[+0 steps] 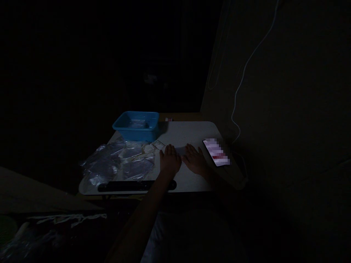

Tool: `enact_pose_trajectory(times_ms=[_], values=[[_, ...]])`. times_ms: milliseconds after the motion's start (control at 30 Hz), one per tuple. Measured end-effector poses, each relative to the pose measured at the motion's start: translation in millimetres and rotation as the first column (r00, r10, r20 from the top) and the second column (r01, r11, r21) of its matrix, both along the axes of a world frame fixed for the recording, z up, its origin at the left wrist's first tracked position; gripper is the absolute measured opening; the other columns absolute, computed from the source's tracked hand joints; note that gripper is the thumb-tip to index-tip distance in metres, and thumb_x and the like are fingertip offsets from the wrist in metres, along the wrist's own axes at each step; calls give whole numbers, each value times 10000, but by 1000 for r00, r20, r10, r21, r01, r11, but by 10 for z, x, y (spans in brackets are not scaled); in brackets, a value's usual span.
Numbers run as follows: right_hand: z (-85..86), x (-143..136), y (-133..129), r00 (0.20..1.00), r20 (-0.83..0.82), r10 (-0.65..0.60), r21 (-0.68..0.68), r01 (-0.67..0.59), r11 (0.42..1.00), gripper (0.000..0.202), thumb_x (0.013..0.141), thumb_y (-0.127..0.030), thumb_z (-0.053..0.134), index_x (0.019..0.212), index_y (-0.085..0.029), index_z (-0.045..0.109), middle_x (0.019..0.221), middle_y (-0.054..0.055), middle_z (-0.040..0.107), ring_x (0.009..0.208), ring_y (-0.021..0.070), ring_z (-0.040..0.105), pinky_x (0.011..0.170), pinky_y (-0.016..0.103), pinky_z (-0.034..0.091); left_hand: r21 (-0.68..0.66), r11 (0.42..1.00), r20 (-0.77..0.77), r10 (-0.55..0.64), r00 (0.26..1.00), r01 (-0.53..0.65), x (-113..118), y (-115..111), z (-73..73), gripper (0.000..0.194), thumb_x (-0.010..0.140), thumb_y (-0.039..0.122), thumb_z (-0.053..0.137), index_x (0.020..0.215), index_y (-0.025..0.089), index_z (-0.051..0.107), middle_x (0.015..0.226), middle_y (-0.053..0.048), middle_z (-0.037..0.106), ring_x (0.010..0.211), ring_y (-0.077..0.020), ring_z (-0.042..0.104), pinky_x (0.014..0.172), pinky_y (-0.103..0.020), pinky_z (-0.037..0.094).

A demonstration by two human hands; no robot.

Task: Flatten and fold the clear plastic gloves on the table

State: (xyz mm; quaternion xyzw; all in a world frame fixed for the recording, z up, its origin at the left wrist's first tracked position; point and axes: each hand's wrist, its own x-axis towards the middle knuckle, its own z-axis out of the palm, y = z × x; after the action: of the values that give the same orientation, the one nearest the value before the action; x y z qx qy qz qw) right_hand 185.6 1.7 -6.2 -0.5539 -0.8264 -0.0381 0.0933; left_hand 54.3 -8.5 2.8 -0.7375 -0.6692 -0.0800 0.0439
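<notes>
In the dim head view, my left hand [170, 160] lies flat on the white tabletop [186, 131], fingers stretched away from me. My right hand [194, 160] rests flat beside it, fingers also extended. Between the two hands shows a thin, pale flat piece [180, 150], perhaps clear plastic; its kind is hard to make out in this light. Left of my left hand spread several clear plastic bags [138, 166], crumpled and overlapping. A lit phone [216, 152] lies to the right of my right hand, its screen partly blurred.
A blue plastic basin [142, 135] with something clear inside stands at the table's back left. Along the front edge runs a black bar [123, 186], partly behind my left forearm. A white cable [244, 73] hangs down the right wall. Pale strips [71, 218] show at lower left.
</notes>
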Motion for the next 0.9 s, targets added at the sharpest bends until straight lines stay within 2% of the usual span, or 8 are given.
enact_pose_trajectory(times_ms=[200, 367, 467, 700, 900], values=[[-4, 0, -10, 1000, -7, 7, 10, -7, 1000, 602, 905, -449, 127, 1326, -81, 352, 1410, 148, 288, 1319, 229, 222, 1041, 498, 166, 94, 995, 31, 6, 999, -9, -19, -18, 16, 518, 870, 271, 208, 1332, 64, 320, 1394, -154, 332, 1291, -236, 277, 1028, -437, 240], [8, -7, -10, 1000, -19, -4, -4, 4, 1000, 612, 904, -459, 105, 1333, -91, 340, 1409, 137, 300, 1319, 222, 223, 1045, 494, 156, 63, 970, 7, -237, 971, 236, -43, -20, 35, 524, 876, 285, 209, 1370, 115, 243, 1433, -94, 270, 1326, -209, 200, 1062, -471, 160], [15, -12, -9, 1000, -25, 1, -26, -2, 1000, 616, 903, -463, 94, 1343, -98, 322, 1413, 126, 296, 1323, 214, 215, 1045, 488, 157, 1, 946, -11, -323, 946, 323, -54, 3, 25, 518, 882, 289, 189, 1376, 136, 218, 1445, -79, 238, 1333, -201, 179, 1061, -503, 137], [35, -15, -24, 1000, -30, 1, -18, -2, 1000, 605, 907, -453, 86, 1339, -111, 335, 1408, 118, 313, 1322, 213, 214, 1039, 487, 162, -54, 921, -25, -388, 922, 386, -56, 56, 2, 506, 885, 283, 188, 1375, 159, 220, 1446, -70, 234, 1332, -200, 183, 1056, -549, 107], [31, 8, -19, 999, -28, 21, -22, -21, 1000, 582, 909, -440, 100, 1340, -133, 343, 1411, 114, 308, 1325, 209, 208, 1046, 468, 151, -56, 930, -13, -365, 931, 364, -41, 56, -18, 505, 885, 290, 184, 1365, 148, 252, 1433, -93, 264, 1319, -207, 223, 1054, -557, 89]])
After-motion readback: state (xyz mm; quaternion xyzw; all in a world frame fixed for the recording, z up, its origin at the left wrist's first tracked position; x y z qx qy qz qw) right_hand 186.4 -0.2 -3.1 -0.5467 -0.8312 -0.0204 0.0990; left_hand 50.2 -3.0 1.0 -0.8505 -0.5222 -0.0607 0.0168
